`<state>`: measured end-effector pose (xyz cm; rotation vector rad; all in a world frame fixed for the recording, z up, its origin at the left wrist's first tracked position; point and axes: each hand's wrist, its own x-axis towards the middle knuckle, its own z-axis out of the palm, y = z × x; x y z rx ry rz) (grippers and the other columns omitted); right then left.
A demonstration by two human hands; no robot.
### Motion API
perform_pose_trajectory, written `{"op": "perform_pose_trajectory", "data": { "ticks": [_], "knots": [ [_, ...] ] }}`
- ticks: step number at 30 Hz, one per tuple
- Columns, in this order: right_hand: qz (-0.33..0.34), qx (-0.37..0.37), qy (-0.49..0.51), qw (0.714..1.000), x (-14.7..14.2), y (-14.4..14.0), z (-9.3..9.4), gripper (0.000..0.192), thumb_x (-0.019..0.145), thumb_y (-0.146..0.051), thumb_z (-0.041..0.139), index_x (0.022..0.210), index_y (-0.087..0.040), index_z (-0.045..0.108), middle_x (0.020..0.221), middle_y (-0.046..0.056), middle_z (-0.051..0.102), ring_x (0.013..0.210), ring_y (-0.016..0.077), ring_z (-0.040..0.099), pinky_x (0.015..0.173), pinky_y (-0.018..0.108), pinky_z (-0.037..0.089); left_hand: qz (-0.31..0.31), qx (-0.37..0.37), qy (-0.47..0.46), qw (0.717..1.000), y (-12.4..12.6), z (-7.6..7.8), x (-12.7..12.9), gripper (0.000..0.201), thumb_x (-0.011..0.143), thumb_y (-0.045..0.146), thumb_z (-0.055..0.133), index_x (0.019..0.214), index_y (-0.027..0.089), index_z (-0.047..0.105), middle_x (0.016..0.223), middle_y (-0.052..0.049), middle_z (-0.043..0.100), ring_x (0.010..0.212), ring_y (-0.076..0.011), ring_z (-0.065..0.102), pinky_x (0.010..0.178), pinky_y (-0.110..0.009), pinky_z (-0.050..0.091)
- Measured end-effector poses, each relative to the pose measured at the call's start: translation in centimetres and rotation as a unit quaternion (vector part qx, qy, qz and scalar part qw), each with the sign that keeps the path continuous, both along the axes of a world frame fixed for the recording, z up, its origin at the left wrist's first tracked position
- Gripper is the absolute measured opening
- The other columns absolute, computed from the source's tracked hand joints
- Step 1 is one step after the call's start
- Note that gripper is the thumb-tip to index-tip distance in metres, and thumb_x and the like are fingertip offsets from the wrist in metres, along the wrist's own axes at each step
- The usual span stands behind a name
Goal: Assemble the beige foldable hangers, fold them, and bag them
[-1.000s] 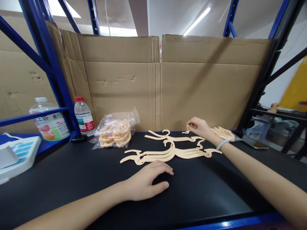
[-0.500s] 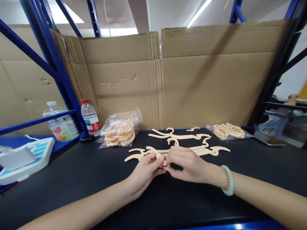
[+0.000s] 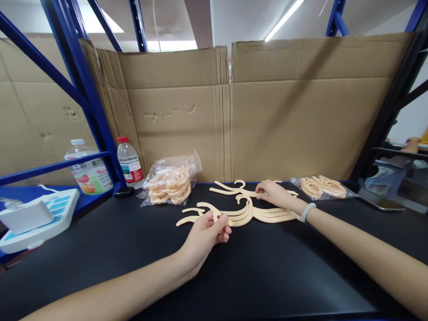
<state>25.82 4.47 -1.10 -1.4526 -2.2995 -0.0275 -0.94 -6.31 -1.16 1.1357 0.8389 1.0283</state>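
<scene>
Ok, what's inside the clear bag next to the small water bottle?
The clear bag holds a stack of beige curved plastic pieces, like the loose hangers on the black tabletop. The wrinkled film hides their count and exact shape.

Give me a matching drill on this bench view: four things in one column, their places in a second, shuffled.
1. left hand
2. right hand
3. red-capped clear water bottle
4. clear plastic bag of beige hooks

A. beside the blue rack post
B. pinching a beige plastic hanger piece at the near pile
C. against the cardboard, left of the hangers
D. on the far beige hanger

Pairs: 1-B, 2-D, 3-A, 4-C
</scene>
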Motion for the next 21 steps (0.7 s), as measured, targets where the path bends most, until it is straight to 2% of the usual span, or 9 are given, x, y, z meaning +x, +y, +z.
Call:
{"op": "perform_pose_trajectory", "data": {
  "ticks": [4,8,12,16,18,21],
  "knots": [
    [0.007,-0.006,0.01,1.0,-0.1,0.1,-0.1,0.007,0.078,-0.014,0.062,0.072,-0.017,0.061,0.077,0.006,0.065,0.076,0.0194,0.059,0.069,0.03,0.044,0.04,0.024,-0.031,0.998,1.0,0.7,-0.7,0.036,0.064,0.039,0.081,0.071,0.013,0.057,0.067,0.002,0.06,0.059,-0.0054,0.051,0.062,-0.018,0.045],
    [0.006,0.0,0.029,1.0,0.1,-0.1,0.3,0.006,0.082,-0.02,0.058,0.077,-0.017,0.058,0.08,0.006,0.064,0.072,0.0171,0.058,0.067,0.028,0.044,0.094,0.074,-0.061,0.991,2.9,2.2,-2.1,0.033,0.058,0.031,0.085,0.071,0.012,0.062,0.07,0.001,0.062,0.061,-0.0048,0.052,0.059,-0.015,0.043],
    [0.016,0.03,0.087,0.996,0.6,-1.7,1.3,0.009,0.087,-0.025,0.05,0.082,-0.019,0.051,0.072,0.002,0.062,0.065,0.0161,0.058,0.061,0.028,0.044,0.125,0.074,-0.102,0.984,4.7,3.2,-3.5,0.026,0.059,0.02,0.084,0.073,0.011,0.065,0.073,-0.001,0.063,0.067,-0.0068,0.055,0.064,-0.016,0.046],
    [0.053,0.102,0.152,0.982,0.9,-4.0,2.2,0.013,0.088,-0.031,0.051,0.094,-0.02,0.054,0.081,0.004,0.065,0.074,0.0189,0.062,0.068,0.032,0.048,0.091,0.046,-0.123,0.987,5.7,3.2,-4.2,0.02,0.065,0.014,0.08,0.076,0.011,0.064,0.073,0.0,0.061,0.067,-0.0069,0.056,0.067,-0.018,0.047],
    [0.076,0.118,0.169,0.976,1.0,-4.9,2.2,0.017,0.09,-0.031,0.049,0.099,-0.019,0.057,0.088,0.006,0.067,0.079,0.02,0.063,0.071,0.034,0.051,0.067,0.042,-0.125,0.989,6.1,3.0,-4.3,0.018,0.068,0.014,0.078,0.075,0.012,0.062,0.072,0.0,0.059,0.065,-0.007,0.054,0.065,-0.018,0.047],
    [0.098,0.118,0.19,0.97,1.1,-5.8,1.7,0.019,0.093,-0.032,0.048,0.098,-0.019,0.06,0.091,0.008,0.068,0.082,0.0204,0.064,0.072,0.034,0.052,0.038,0.04,-0.123,0.991,6.1,2.8,-4.3,0.017,0.07,0.015,0.077,0.073,0.012,0.06,0.071,0.001,0.055,0.061,-0.0068,0.05,0.058,-0.018,0.046]
  ]
}}
